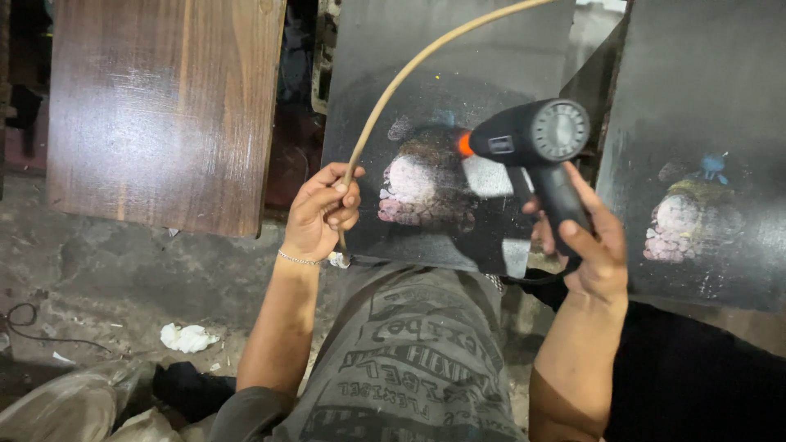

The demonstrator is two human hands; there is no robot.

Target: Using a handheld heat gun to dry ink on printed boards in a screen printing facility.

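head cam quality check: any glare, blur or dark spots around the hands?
Head view: glare streaks on the brown wooden board; left hand and heat gun in the right hand fairly sharp; dark panels dim, bottom-right corner near black.

The heat gun (536, 139) was matt black plastic with an orange nozzle. The cane (409, 78) looked smooth, pale and woody. The dark panel (458, 49) was dull and speckled, the brown board (164, 106) glossy-grained wood, the floor (123, 270) rough concrete.
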